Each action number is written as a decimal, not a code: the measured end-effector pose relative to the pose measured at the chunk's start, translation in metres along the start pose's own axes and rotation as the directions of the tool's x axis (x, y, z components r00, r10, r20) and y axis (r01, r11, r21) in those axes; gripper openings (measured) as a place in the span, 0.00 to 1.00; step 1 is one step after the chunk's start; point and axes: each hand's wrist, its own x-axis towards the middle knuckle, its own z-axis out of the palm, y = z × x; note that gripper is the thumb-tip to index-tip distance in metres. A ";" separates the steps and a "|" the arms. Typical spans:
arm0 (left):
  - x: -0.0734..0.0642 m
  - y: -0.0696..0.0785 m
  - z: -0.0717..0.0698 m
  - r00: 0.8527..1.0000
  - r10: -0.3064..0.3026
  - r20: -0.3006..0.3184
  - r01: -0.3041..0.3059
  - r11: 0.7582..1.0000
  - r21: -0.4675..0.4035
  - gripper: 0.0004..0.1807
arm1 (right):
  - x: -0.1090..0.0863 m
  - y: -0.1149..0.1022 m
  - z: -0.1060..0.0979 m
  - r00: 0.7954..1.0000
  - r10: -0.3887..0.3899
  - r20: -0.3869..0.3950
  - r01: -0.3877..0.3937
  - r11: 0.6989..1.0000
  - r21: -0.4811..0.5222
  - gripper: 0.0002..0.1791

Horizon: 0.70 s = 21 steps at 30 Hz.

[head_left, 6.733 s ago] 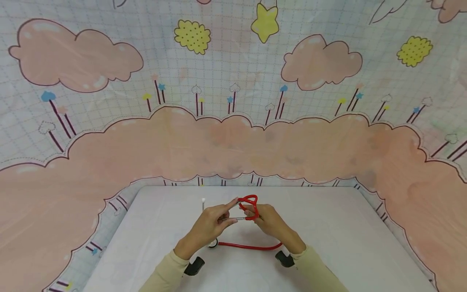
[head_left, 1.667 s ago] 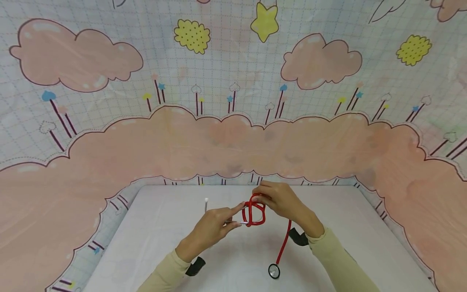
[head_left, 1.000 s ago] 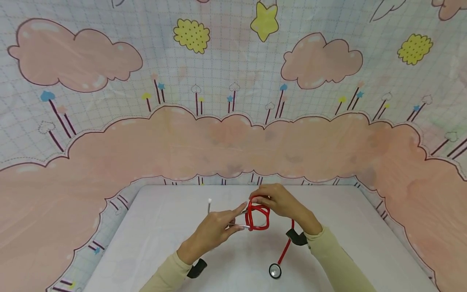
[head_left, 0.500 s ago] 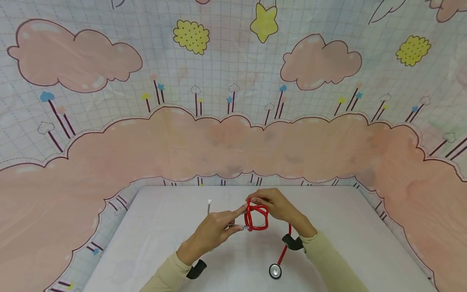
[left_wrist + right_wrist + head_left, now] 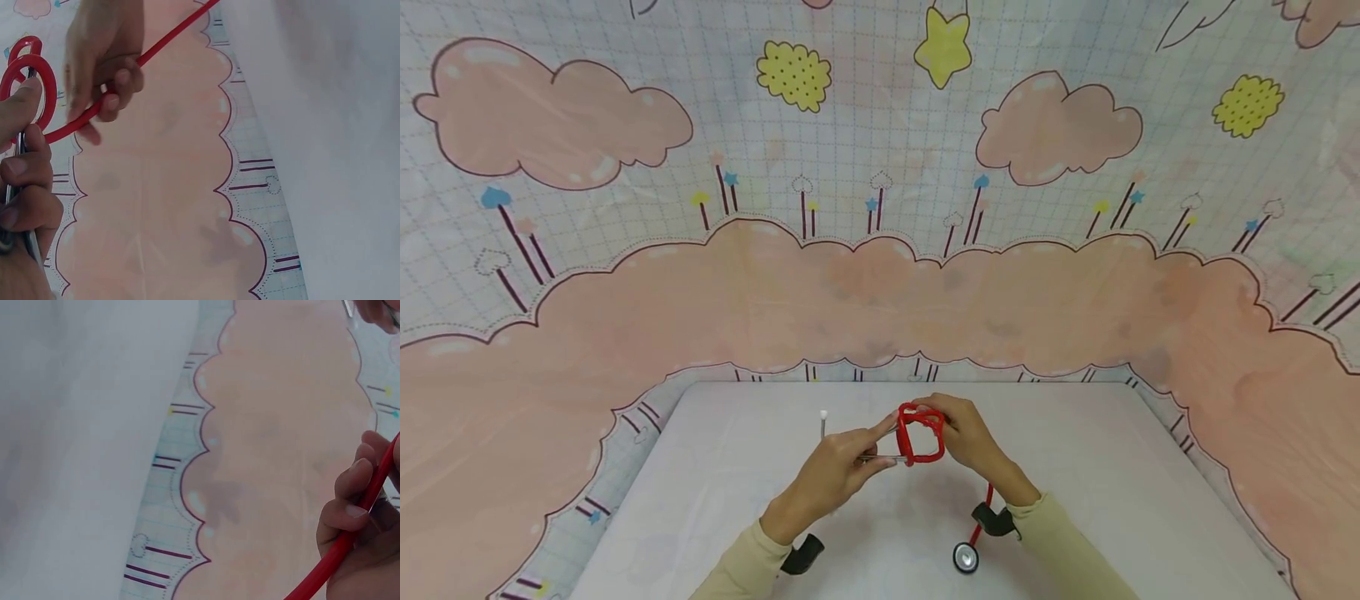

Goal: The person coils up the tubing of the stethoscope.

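A stethoscope with red tubing (image 5: 928, 457) is held above the white table. My left hand (image 5: 835, 471) grips its metal ear tubes (image 5: 20, 147), fingers curled round them. One white ear tip (image 5: 823, 414) sticks up behind that hand. Red tubing loops round the ends of the ear tubes. On the right side of the loops, my right hand (image 5: 966, 433) grips the tubing; in the right wrist view its curled fingers (image 5: 350, 515) lie round the red tube (image 5: 325, 569). The round chest piece (image 5: 966, 558) hangs from the tubing below my right forearm.
The white table (image 5: 700, 467) spreads out under both hands. Behind it hangs a patterned cloth (image 5: 865, 308) with clouds and stars. A black wrist camera (image 5: 802, 554) sits under the left wrist, and another black camera (image 5: 994, 520) under the right.
Over several seconds the tubing has been wound round the ear tubes, and the chest piece has shifted right. Lately my right hand has come down from above the loops to their right side.
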 end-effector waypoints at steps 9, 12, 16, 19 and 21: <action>0.000 0.000 -0.003 0.999 0.013 -0.053 -0.014 1.000 -0.012 0.36 | -0.008 0.006 0.008 0.996 0.090 0.012 -0.091 0.995 0.034 0.07; 0.000 -0.002 -0.004 0.997 0.016 -0.072 -0.016 1.000 -0.005 0.36 | -0.010 0.005 0.009 0.995 0.099 0.028 -0.100 0.994 0.040 0.06; 0.001 -0.006 -0.004 0.995 -0.018 -0.097 0.017 1.000 -0.009 0.37 | -0.013 0.004 0.009 0.990 0.121 0.067 -0.124 0.992 0.036 0.05; 0.000 -0.007 -0.004 0.992 -0.046 -0.116 0.044 0.999 -0.027 0.38 | -0.016 0.004 0.010 0.984 0.150 0.099 -0.154 0.988 0.029 0.05; 0.000 -0.008 -0.005 0.989 -0.054 -0.135 0.049 0.998 -0.036 0.38 | -0.018 0.006 0.012 0.980 0.166 0.111 -0.170 0.985 0.023 0.08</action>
